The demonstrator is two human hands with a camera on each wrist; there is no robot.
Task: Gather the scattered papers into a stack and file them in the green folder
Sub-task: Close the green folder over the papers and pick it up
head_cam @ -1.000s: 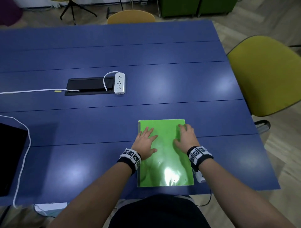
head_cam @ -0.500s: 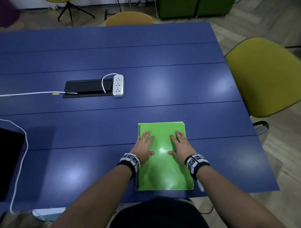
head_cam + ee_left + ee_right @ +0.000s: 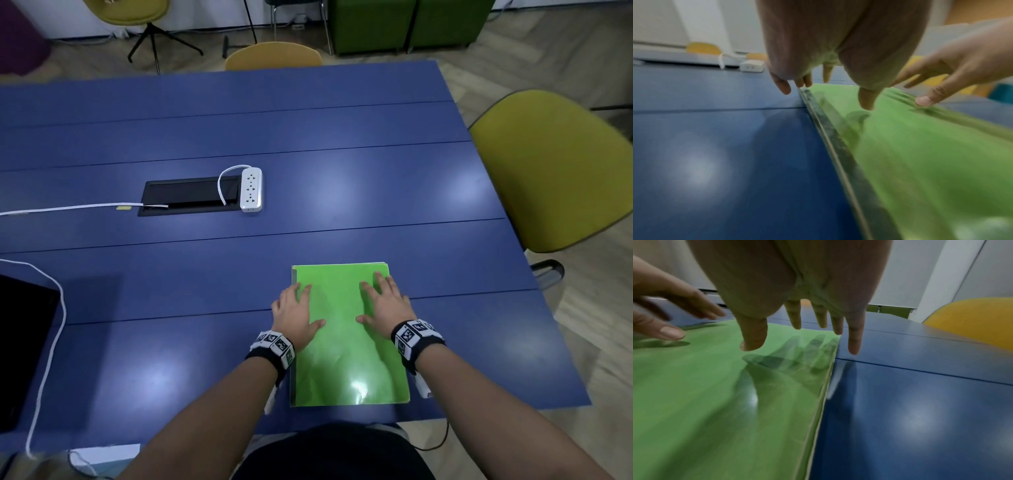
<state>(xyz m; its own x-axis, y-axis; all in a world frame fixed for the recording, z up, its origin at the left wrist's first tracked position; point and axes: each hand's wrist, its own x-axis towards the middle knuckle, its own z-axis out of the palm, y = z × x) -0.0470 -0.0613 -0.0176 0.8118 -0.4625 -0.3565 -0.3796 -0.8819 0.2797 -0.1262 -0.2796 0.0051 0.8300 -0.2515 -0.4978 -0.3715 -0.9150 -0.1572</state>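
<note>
The green folder [image 3: 346, 356] lies closed and flat on the blue table [image 3: 342, 192], close to the front edge. My left hand [image 3: 296, 315] is spread over its left spine edge [image 3: 824, 129], fingers straight, little finger out over the table. My right hand [image 3: 387, 305] is spread over the folder's far right part, little finger past the right edge [image 3: 824, 394]. In the wrist views the fingertips of the left hand [image 3: 828, 73] and right hand [image 3: 797, 313] cast shadows just below them; I cannot tell whether they touch the cover. No loose paper is in view.
A white power strip [image 3: 251, 188] lies beside a black cable hatch [image 3: 190, 198] mid-table. A white cable [image 3: 51, 308] loops round a black device [image 3: 20, 342] at the left edge. A yellow-green chair [image 3: 555, 171] stands right of the table.
My right hand drew back from the folder's far right corner, then shifted a little outward. The left hand slid slightly towards the spine edge. The folder has not moved.
</note>
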